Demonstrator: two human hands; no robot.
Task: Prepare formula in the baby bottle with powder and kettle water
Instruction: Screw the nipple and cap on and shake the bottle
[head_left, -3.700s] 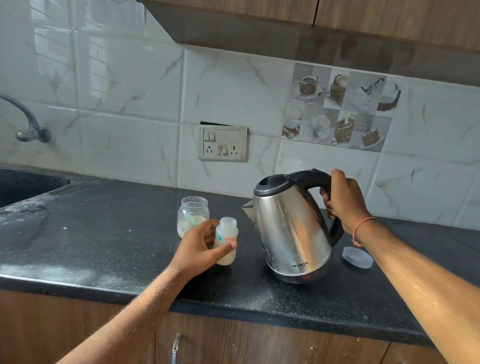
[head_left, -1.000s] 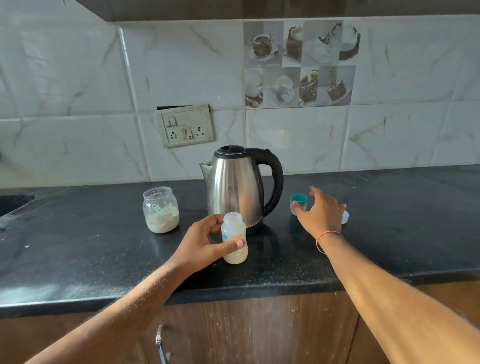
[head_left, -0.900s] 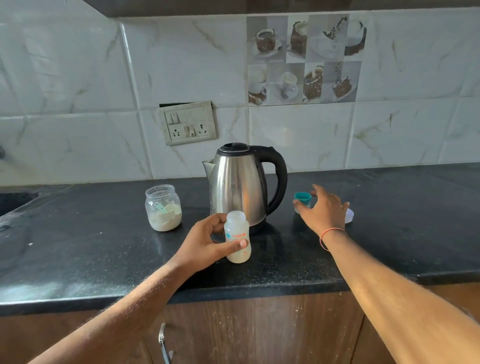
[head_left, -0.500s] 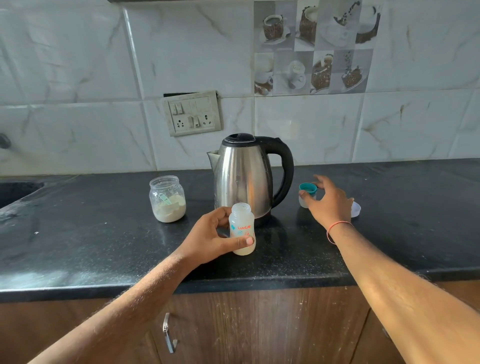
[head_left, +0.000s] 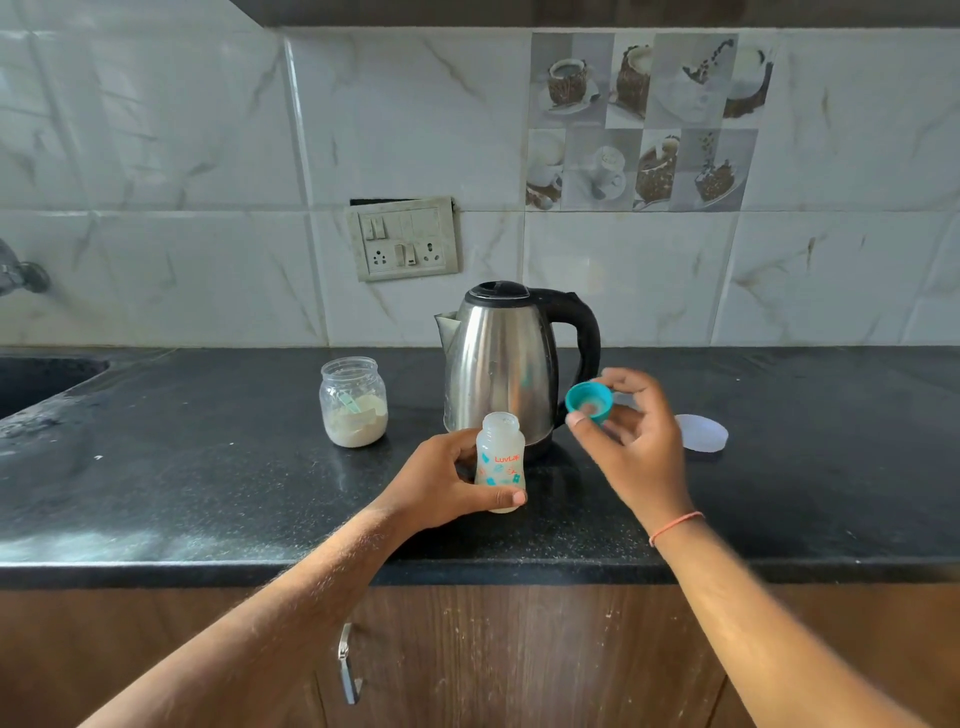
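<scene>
Since half a second ago our right hand (head_left: 631, 436) has lifted the teal cap (head_left: 589, 403) off the table (head_left: 208, 493), where it stood beside the kettle (head_left: 501, 364), and now carries it in the air just right of the bottle's mouth. Its fingers (head_left: 579, 418) pinch the cap's rim, thumb below and forefinger above, with the underside of the cap turned toward us; the hand is blurred, so we cannot tell more of how the other fingers lie. Our left hand (head_left: 441, 480) holds the baby bottle (head_left: 500, 460) upright on the table in front of the kettle, thumb across its lower front and the fingers curled round the far side. Its mouth is open, and the liquid inside looks pale and cloudy, so we judge that powder and water are both already in. The kettle stands upright with its lid down, and the powder jar (head_left: 354, 402) sits open to its left, a scoop inside it, while a white lid (head_left: 701, 432) lies flat on the table to the right. What is left, as far as we can see, is to set the cap on the bottle and screw it down, probably then to shake it.
</scene>
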